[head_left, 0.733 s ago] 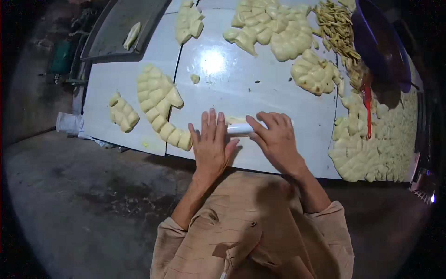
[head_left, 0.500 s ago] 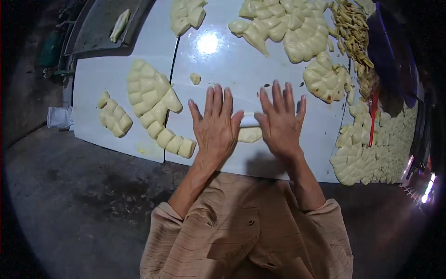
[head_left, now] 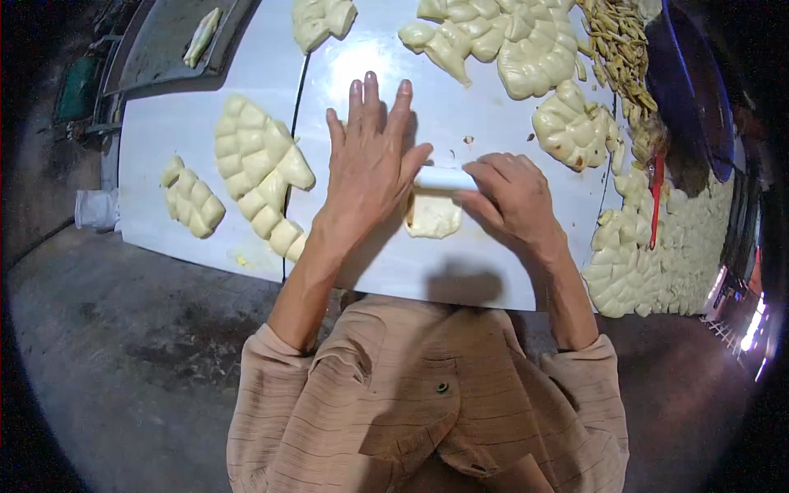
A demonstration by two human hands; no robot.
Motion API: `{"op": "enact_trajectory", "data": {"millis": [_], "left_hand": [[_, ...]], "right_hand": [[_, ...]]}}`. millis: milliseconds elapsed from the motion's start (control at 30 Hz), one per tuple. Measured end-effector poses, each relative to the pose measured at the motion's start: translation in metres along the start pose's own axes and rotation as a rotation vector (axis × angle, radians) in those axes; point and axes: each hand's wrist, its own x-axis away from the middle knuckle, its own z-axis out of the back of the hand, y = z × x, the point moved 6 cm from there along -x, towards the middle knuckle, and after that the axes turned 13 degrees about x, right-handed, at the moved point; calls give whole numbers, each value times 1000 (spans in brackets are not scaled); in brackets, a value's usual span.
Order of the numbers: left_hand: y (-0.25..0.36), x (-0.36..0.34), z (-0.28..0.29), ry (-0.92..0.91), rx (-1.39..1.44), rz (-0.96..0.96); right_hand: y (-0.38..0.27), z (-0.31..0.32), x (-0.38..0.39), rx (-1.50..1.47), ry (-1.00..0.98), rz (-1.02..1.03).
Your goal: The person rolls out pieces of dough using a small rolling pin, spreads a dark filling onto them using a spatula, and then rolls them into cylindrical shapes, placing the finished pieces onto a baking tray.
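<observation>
A white rolling pin [head_left: 441, 178] lies crosswise on the white tabletop just beyond a small flattened piece of dough [head_left: 434, 218]. My left hand [head_left: 367, 172] rests at the pin's left end with its fingers spread and stretched forward; the thumb side touches the pin and the palm hides that end. Around the right end, the fingers of my right hand [head_left: 516, 195] are curled, with the thumb on the near side. Dark filling shows at the left edge of the flattened dough.
Scored dough slabs [head_left: 253, 152] and a smaller dough cluster [head_left: 195, 203] lie left. More dough [head_left: 536, 62] sits at the far right, beside a pile of brownish strips [head_left: 620, 57], a blue basin [head_left: 694, 99] and a red-handled tool [head_left: 657, 201]. A dark tray [head_left: 156, 57] stands far left.
The pin has moved a little farther from me, baring more of the flattened dough. My left hand has slid forward; my right hand has gone from spread fingers to curled round the pin.
</observation>
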Motion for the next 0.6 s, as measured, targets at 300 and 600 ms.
{"op": "enact_trajectory", "data": {"millis": [300, 600], "left_hand": [[30, 74, -19, 8, -102, -57], [53, 156, -32, -28, -5, 42]], "right_hand": [[-23, -23, 44, 264, -1, -108], [-50, -43, 113, 298, 139, -90]]}}
